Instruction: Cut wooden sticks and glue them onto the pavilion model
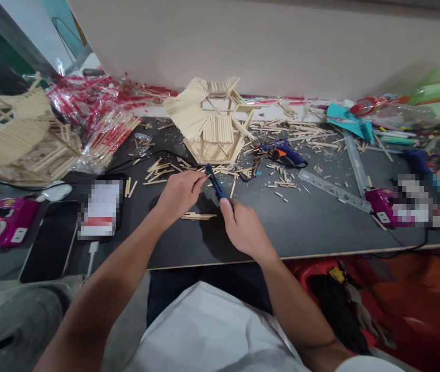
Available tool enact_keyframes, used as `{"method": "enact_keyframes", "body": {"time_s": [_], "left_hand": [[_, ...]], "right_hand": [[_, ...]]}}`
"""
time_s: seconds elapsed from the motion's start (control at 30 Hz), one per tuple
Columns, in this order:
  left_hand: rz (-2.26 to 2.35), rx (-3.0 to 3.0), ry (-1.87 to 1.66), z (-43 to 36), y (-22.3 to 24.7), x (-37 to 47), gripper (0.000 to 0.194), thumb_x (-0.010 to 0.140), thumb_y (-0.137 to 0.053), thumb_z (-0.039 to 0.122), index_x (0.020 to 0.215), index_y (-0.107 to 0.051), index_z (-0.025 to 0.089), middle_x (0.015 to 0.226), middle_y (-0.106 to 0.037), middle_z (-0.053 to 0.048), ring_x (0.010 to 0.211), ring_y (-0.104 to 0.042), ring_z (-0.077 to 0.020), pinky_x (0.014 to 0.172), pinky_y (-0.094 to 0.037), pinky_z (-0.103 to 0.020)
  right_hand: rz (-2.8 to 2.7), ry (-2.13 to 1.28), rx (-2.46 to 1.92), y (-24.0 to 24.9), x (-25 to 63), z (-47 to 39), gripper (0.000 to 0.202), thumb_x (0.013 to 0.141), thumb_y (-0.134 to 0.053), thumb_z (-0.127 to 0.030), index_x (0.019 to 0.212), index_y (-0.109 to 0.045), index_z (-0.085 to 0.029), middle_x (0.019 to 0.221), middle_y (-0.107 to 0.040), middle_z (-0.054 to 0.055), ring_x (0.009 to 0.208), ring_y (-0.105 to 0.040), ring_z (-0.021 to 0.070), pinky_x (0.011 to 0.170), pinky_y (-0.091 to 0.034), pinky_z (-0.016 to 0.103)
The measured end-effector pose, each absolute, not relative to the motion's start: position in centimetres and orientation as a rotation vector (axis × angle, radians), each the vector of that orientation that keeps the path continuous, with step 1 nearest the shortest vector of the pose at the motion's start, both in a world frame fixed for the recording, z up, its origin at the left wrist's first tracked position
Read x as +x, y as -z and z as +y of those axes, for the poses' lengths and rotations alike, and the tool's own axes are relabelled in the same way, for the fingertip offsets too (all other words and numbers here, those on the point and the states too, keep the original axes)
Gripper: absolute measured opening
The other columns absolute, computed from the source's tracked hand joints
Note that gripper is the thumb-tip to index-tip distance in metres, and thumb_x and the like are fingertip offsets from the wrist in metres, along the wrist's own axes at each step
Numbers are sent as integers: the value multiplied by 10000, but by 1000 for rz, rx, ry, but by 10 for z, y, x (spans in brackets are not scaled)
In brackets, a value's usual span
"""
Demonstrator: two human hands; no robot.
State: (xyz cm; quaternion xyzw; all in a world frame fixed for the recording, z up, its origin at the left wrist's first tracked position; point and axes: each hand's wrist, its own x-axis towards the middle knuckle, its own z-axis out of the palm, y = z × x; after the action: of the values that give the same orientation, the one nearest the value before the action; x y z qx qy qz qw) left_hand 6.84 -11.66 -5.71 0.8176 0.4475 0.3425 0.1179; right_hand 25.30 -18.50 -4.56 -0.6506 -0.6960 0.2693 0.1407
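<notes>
My right hand (245,227) is closed around a slim dark-blue hand tool (215,185), its exact kind unclear, pointing away from me. Beside the tool's far end, my left hand (183,192) is pinched shut; what sits between its fingertips is hidden. Just beyond both hands stands a pale model built of thin wooden sticks (217,129), with slatted roof panels and an open middle. Loose sticks (157,171) lie left of it, and a few more sticks (199,216) lie below my hands.
A blue glue gun (287,153) lies right of the model among cut stick pieces. Further right are a clear ruler (332,190) and a purple power socket (378,206). Leftward are phones (101,206), another stick model (26,134) and plastic-wrapped sticks (111,134).
</notes>
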Motion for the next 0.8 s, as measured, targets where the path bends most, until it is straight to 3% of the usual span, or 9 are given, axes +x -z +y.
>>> {"method": "enact_keyframes", "body": {"time_s": [0.37,0.6,0.8], "left_hand": [[1311,2450,-1061,-118,54,68,193,974,-550,206,910,-722,147,710,-726,-24,659,-684,-161,679,-496,-264],[1333,2351,-1125,-117,52,66,235,998,-543,300,966,-736,169,817,-764,-44,669,-702,-154,690,-527,-266],[1287,2416,-1176,-115,51,63,206,989,-561,269,968,-740,170,856,-772,-52,749,-716,-163,746,-526,-269]], "right_hand": [[-2098,-512,-2043,45,245,-192,484,1084,-254,-466,955,-605,-160,935,-737,155,821,-713,277,608,-319,327],[-2101,-451,-2092,50,248,-197,475,1078,-275,-500,958,-595,-171,861,-735,149,761,-707,258,579,-324,304],[-1967,-443,-2168,49,261,-211,471,1079,-273,-483,949,-598,-168,868,-720,149,742,-689,257,595,-322,307]]}}
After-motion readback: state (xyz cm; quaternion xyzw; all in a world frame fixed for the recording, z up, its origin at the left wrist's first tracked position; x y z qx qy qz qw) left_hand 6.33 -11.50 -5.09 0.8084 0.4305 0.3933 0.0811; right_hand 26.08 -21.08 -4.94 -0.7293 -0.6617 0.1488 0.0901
